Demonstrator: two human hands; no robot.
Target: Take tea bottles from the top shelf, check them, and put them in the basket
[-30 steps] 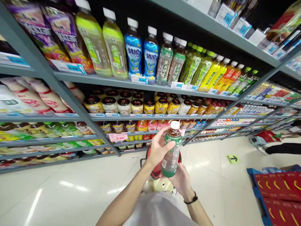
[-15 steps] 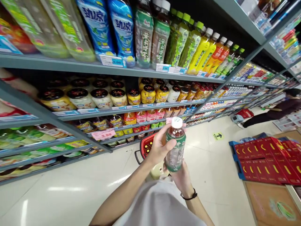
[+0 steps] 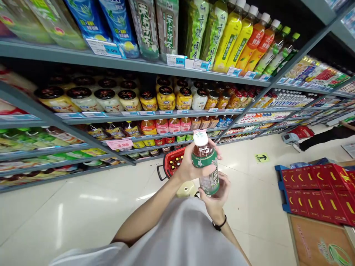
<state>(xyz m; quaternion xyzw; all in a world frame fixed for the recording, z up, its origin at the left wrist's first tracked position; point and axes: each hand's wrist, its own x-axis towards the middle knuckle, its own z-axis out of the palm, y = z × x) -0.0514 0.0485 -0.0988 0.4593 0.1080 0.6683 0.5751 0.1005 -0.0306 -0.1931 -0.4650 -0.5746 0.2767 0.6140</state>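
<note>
A plastic tea bottle (image 3: 200,160) with a white cap, a green label and clear lower sides is held in front of my chest, roughly upright with a slight tilt. My left hand (image 3: 186,164) wraps round its upper half, the thumb across the front and fingertips showing behind on the right. Cupped under and around its base, my right hand (image 3: 215,199) has the thumb on the near side; a black band (image 3: 219,224) circles that wrist. Below my arms, a red shopping basket (image 3: 166,162) on the floor contains several yellow-capped bottles.
Store shelves (image 3: 138,66) with drinks and jars (image 3: 165,99) run along the front. To the right, red boxes (image 3: 310,181) are stacked on a blue pallet, near a brown carton (image 3: 318,240). A floor arrow sign (image 3: 261,157) and a person's legs (image 3: 318,138) appear farther along the aisle.
The bottle has turned in my hands, so its label faces differently. My left thumb lies farther across it, and my right fingers curl higher at the base. The view has shifted slightly.
</note>
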